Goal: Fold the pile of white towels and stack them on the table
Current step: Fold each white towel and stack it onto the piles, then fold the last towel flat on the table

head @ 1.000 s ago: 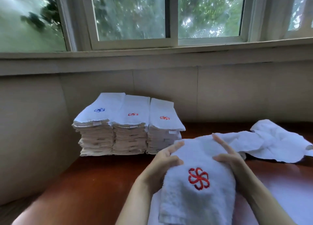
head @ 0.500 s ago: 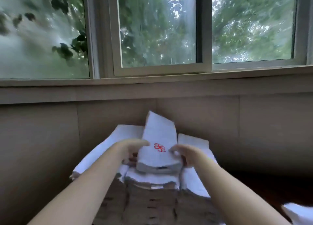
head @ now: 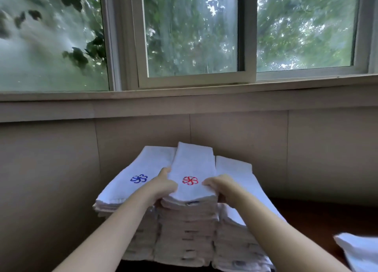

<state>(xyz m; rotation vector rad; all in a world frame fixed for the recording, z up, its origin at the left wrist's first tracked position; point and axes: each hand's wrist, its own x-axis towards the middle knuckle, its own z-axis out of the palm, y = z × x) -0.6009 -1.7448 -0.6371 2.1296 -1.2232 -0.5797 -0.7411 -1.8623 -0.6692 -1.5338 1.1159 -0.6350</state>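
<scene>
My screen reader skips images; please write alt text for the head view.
A left hand and right hand grip the near end of a folded white towel with a red pinwheel emblem atop the middle of three towel stacks on a dark wooden table beneath a window.

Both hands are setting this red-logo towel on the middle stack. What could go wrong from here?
1. The folded towel sits higher than its neighbours; as the left hand and right hand slide out from its sides, they may drag it askew or open the fold.
2. The middle stack is tall with uneven layers, so pressing down could tip it toward the left stack.
</scene>
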